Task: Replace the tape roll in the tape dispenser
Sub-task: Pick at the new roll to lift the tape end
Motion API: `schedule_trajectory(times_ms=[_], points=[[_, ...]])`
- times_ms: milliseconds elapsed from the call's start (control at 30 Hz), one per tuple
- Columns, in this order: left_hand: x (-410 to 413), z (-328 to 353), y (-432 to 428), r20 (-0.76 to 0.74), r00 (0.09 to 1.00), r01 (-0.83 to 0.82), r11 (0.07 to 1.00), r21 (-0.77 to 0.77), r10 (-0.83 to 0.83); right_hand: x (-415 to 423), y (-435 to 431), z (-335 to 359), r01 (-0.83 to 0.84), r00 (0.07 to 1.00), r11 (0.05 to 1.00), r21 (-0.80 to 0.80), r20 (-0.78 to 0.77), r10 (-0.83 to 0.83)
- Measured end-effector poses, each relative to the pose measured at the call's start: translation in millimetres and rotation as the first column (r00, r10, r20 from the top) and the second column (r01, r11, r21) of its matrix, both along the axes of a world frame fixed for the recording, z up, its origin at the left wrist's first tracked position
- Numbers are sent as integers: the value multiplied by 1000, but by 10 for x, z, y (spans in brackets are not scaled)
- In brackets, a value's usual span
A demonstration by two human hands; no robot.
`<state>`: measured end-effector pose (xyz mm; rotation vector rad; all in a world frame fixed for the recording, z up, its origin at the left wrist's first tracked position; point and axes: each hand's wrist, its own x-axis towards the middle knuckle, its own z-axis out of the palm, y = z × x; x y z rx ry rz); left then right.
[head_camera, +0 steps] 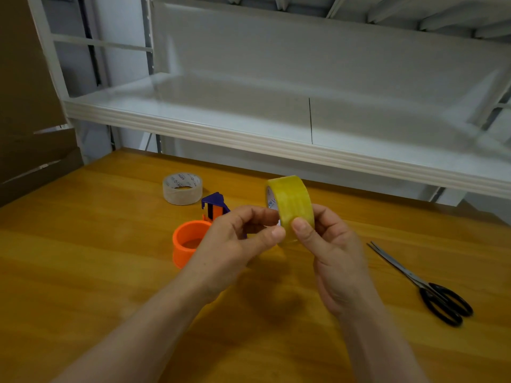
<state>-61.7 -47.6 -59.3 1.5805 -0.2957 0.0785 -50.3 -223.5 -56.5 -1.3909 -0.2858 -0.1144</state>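
Holding a yellow tape roll (293, 205) upright above the desk (83, 272), both hands meet at its lower part in the head view. The roll stands on edge, its broad yellow band facing the camera and its printed white core turned to the left.

The right hand (334, 258) grips the roll from the right. Its thumb lies flat on the outer band near the bottom, and the rest of its fingers (326, 217) curl round the back of the roll, where their tips are hidden.

The left hand (232, 244) comes in from the left with its fingers (276, 233) curled. The thumb tip touches the roll's lower left rim, just beside the right thumb, and the forefinger bends in above it against the roll's side, so the two pinch that edge. The other left fingers are folded under the palm.

The tape dispenser (188, 244) sits on the desk behind and left of the left hand, which covers part of it. Its orange round drum opens upward, with a purple piece rising behind it. A pale, greyish tape roll (182, 189) lies flat on the desk beyond the dispenser, near it. Black-handled scissors (431, 288) lie well apart to the right, their blades closed. A white shelf (249, 139) runs across above the desk's far edge, and brown cardboard (27, 106) stands at the left.
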Motion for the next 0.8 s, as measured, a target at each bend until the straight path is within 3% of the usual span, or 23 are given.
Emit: schedule_trajectory(times_ms=[133, 400, 667, 800], points=[[-13, -48, -115, 47, 998, -36, 997, 63, 33, -41, 81, -20, 22, 1000, 1000, -17, -2, -22], [-20, -48, -113, 18, 1000, -20, 993, -114, 23, -74, 140, 15, -2, 998, 994, -110, 61, 9], [49, -42, -42, -116, 992, -83, 961, -264, 53, -115, 138, 40, -67, 993, 975, -210, 85, 87], [50, -16, -21, -93, 994, -84, 967, -242, 63, -116, 160, 10, -58, 993, 971, -231, 85, 80]])
